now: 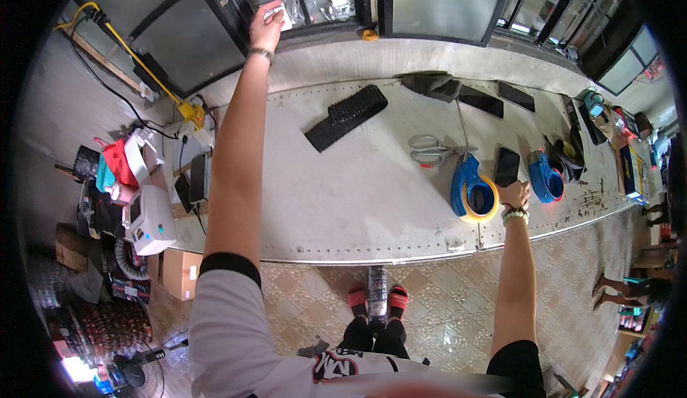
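Observation:
My left hand (266, 31) is stretched far forward to the window frame, its fingers closed on a small white and pinkish piece (288, 20) whose kind I cannot make out. On the right, my right hand (514, 195) has its fingers closed at the near end of a dark-screened smartphone (507, 163). Left of that hand stands a blue tape dispenser (464, 183) with a yellowish roll. A second blue tape dispenser (547, 177) is to its right. Grey-handled scissors (431, 152) lie beyond the first dispenser.
On the white table (343, 205) lie a folded black textured strip (356, 109), a dark cloth (431, 85) and two dark phones (481, 102). A white machine (152, 219) stands at the left, near a yellow power socket (192, 114). A small yellow roll (369, 34) sits on the sill.

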Motion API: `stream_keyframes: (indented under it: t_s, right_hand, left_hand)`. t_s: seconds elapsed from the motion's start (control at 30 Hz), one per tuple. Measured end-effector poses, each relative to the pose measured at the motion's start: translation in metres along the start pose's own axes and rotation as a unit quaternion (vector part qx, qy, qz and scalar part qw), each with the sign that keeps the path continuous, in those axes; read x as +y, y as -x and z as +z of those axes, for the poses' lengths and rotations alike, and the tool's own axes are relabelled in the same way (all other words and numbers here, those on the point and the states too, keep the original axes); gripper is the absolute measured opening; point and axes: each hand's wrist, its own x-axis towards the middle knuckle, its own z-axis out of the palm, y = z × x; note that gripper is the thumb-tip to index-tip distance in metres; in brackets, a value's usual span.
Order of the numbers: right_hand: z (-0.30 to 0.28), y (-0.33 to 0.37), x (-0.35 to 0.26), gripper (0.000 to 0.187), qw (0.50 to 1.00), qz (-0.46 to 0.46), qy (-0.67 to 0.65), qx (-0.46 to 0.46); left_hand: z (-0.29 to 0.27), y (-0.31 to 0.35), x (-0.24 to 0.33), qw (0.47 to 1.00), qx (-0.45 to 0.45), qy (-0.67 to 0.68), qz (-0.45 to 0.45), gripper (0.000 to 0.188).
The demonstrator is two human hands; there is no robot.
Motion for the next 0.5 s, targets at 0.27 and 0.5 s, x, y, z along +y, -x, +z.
stream_keyframes:
  t_s: [0.27, 0.5]
  right_hand:
    - [-0.007, -0.004, -0.023, 0.089, 0.996, 0.062, 0.022, 0.052]
    - [-0.030, 0.007, -0.028, 0.101, 1.000, 0.018, 0.001, -0.001]
  left_hand:
    - [-0.031, -0.140, -0.037, 0.940, 0.009, -0.338, -0.050, 0.040]
    - [-0.012, -0.095, -0.018, 0.884, 0.271, -0.330, 0.190, 0.023]
